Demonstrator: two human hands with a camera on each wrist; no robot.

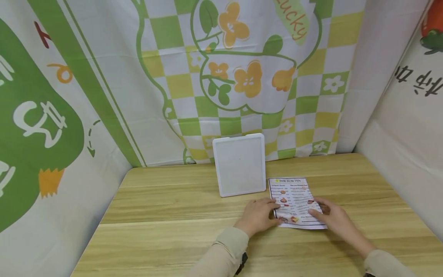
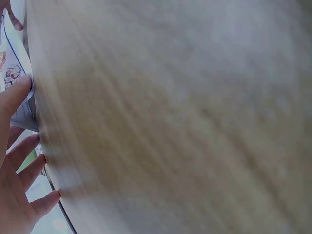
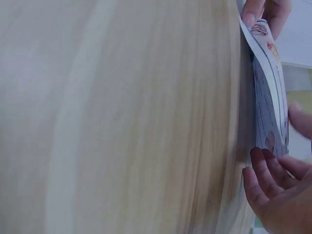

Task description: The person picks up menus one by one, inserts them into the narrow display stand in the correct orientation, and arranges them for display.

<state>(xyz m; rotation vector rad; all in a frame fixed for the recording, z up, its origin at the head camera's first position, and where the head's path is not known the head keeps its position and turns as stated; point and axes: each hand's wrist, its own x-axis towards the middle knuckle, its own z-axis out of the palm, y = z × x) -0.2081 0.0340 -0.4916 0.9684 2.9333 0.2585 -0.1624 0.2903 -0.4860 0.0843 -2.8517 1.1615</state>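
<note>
A printed paper menu point(image 1: 292, 202) headed "DIM SUM INN", with small food pictures, is held between both hands low over the table. At its lower left edge, my left hand point(image 1: 257, 216) pinches the paper, thumb on the top face; its other fingers point(image 2: 30, 170) are spread in the left wrist view. My right hand point(image 1: 335, 220) grips the right edge, thumb above and fingers underneath. Seen from the right wrist, the menu point(image 3: 271, 87) bows and shows print on its underside too, with the right fingertips point(image 3: 263, 161) at its edge.
A white rectangular panel with a raised rim point(image 1: 240, 165) leans upright against the back curtain point(image 1: 232, 127), just left of the menu. The wood-grain table point(image 1: 166, 215) spreads beneath both arms. Printed cloth hangs on the left and right sides.
</note>
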